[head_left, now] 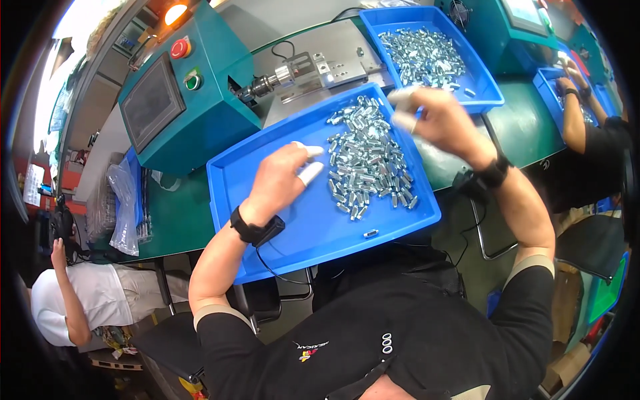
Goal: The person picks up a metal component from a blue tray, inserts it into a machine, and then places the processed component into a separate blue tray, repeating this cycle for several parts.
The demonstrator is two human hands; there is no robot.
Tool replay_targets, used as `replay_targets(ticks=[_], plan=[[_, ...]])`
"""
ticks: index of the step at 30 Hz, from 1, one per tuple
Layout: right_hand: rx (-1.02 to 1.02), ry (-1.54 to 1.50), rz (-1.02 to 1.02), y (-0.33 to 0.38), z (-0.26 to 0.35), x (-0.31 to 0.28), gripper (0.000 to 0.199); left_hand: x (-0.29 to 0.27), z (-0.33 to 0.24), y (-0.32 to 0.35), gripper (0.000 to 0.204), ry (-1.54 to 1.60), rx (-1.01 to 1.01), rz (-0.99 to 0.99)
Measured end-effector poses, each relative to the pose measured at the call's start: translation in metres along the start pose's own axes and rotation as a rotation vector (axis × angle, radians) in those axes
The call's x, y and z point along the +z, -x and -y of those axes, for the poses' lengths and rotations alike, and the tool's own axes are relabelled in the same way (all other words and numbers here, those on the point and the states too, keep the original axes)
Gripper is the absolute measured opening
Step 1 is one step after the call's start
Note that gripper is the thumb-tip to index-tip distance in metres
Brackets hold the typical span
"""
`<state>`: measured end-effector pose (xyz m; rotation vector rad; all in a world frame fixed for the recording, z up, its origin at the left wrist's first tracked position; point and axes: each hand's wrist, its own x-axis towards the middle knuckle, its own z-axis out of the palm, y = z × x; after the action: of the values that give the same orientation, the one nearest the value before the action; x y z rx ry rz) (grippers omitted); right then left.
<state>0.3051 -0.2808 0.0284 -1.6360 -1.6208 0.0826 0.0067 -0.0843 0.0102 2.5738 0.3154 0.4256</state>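
Note:
My left hand [280, 179], with white finger cots on thumb and forefinger, hovers over the near blue tray [257, 243]. Its fingertips are apart, just left of a heap of small shiny metal cylindrical parts [370, 163]; nothing shows between them. One single metal part [371, 233] lies away from the heap by the tray's front wall. My right hand [443, 123] is raised above the tray's right edge, close to the far blue tray [490, 93]. It also wears white cots, and its thumb and forefinger are spread with no part visible between them.
Behind the near tray stands a green machine [200, 87] with a screen, red button and metal spindle fixture [287, 73]. More metal parts [427, 57] fill the far tray. Clear plastic bags [123, 207] lie left. A co-worker's arms [577, 110] reach into another tray at right.

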Motion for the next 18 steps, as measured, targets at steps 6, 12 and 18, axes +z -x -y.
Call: replay_targets(ticks=[6, 12, 18], plan=[[-0.281, 0.165, 0.542, 0.023, 0.047, 0.039, 0.028, 0.029, -0.049, -0.006, 0.026, -0.164, 0.202, 0.162], [-0.437, 0.312, 0.564, 0.009, 0.044, 0.073, 0.018, 0.035, -0.028, -0.005, 0.022, -0.178, 0.199, 0.040], [-0.365, 0.401, 0.541, -0.030, 0.040, 0.076, 0.015, 0.020, -0.007, -0.011, 0.020, -0.091, 0.040, -0.059]])
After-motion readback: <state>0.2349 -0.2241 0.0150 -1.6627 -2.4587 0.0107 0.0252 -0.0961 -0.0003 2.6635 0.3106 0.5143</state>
